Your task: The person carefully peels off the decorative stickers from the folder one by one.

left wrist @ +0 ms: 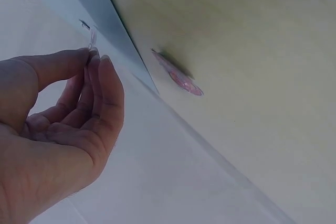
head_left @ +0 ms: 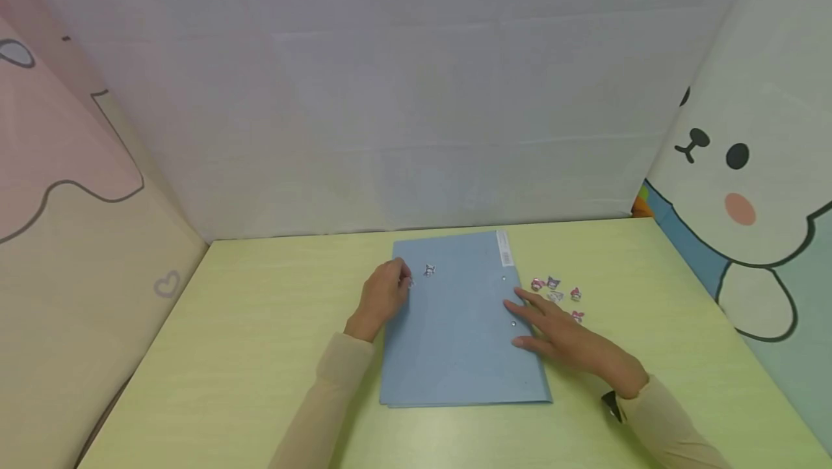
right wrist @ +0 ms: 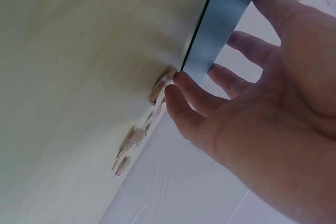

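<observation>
A blue folder with a white label and two snaps lies on the table. At its upper left edge my left hand pinches a small clear-edged sticker between thumb and fingertips. Another sticker with a cartoon figure lies on the folder just right of that hand. My right hand rests with spread fingers on the folder's right edge, holding nothing. In the left wrist view, a pink sticker lies on the table beside the folder.
Several small cartoon stickers lie on the pale yellow-green table, right of the folder and near the right fingertips. A white cloth wall rises behind the table, and printed panels with cartoon drawings stand at both sides.
</observation>
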Demonstrator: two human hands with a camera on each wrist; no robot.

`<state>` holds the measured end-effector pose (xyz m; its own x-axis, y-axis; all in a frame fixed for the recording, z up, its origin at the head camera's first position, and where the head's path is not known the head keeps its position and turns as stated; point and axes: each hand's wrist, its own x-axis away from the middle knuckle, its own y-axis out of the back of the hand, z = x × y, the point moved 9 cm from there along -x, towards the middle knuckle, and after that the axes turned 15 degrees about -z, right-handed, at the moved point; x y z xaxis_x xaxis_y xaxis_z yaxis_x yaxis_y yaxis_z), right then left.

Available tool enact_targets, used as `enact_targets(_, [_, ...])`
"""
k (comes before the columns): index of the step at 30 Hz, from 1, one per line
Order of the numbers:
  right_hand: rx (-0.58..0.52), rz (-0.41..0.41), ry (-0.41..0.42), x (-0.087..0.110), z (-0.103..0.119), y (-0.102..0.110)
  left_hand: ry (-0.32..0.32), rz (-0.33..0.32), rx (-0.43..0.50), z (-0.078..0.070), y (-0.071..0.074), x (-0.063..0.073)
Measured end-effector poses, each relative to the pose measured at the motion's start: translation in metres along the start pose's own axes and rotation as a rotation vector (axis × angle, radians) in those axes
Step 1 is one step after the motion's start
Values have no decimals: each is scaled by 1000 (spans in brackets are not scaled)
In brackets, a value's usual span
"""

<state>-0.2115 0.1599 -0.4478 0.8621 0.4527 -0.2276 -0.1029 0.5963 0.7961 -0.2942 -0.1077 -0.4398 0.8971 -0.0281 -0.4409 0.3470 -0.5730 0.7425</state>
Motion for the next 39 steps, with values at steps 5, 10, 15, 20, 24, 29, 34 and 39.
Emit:
enact_targets(5, [-10,4,-4,0,0,1,11,-6,2,2,5,-2])
enact_targets(10, [-12,0,-3,0,1,3,11,-14,7,4,11,-4])
enact_targets(15, [-18,1,-13,-1,0,4,24,-13,13,6,17,-5])
enact_targets(20, [-21,-4,-5,-1,0,5,33,-12,15,10,21,-5])
enact_targets(24, [-27,-13,16,-1,1,6,50,-8,24,15,25,-5])
enact_targets(29, [-23,-18,32,-2,2,6,85,8,34,23,27,-4])
enact_targets(34, [-21,-18,27,-2,3,6,119,15,42,30,33,-1])
enact_targets(39, [-20,-15,20,-2,1,4,140,20,31,39,35,2])
